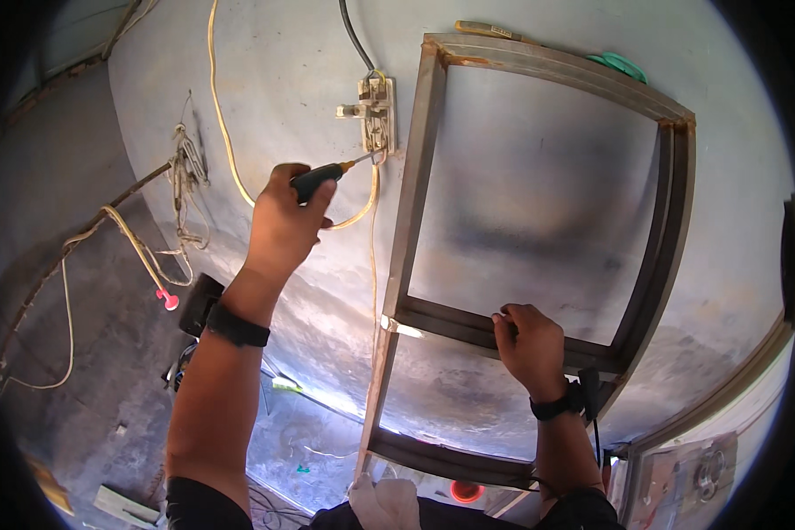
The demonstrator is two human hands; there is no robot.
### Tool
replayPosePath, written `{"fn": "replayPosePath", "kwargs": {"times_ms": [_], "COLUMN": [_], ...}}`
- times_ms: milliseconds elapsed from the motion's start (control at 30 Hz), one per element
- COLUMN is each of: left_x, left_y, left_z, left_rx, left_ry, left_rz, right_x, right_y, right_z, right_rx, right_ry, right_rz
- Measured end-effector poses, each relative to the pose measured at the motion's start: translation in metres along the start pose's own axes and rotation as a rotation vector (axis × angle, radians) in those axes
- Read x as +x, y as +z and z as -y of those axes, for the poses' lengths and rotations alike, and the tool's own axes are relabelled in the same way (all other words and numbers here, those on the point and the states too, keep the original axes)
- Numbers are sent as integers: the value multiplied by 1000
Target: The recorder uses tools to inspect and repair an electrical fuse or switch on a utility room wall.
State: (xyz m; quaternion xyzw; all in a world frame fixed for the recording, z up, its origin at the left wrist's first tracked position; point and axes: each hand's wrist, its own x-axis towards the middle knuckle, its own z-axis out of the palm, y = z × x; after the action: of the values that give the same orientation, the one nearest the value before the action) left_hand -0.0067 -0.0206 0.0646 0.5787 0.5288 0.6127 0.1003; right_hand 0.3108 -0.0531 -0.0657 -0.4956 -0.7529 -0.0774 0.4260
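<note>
My left hand (pixel 284 216) is closed around the dark handle of a screwdriver (pixel 316 181). Its shaft points up and right, with the tip at the lower end of a pale, dirty knife switch (pixel 377 115) fixed to the wall. A black cable (pixel 355 37) enters the switch from above, and a yellowish cable (pixel 375 190) hangs from its bottom. My right hand (pixel 532 347) has its fingers curled in at the middle crossbar of a brown metal frame (pixel 415 190). Whatever its fingertips hold, if anything, is hidden.
On top of the frame lie a yellowish-handled tool (pixel 495 33) and a green coil (pixel 620 65). Tangled cord (pixel 185 168) and a loose cable with a pink end (pixel 167 299) hang at left. Low down are a whitish cloth (pixel 384 503) and a red round object (pixel 466 491).
</note>
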Motion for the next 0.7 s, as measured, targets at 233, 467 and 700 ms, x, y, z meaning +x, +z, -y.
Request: {"fn": "replayPosePath", "kwargs": {"times_ms": [233,467,700], "left_x": [14,4,19], "left_y": [-14,-5,-18], "left_z": [22,-5,27], "left_rx": [470,-253,272], "left_ry": [449,-305,241], "left_rz": [8,101,168], "right_x": [1,1,2], "right_y": [4,2,6], "right_z": [0,1,6], "right_rx": [21,15,12], "right_ry": [9,52,67], "right_rz": [-32,-28,-2]}}
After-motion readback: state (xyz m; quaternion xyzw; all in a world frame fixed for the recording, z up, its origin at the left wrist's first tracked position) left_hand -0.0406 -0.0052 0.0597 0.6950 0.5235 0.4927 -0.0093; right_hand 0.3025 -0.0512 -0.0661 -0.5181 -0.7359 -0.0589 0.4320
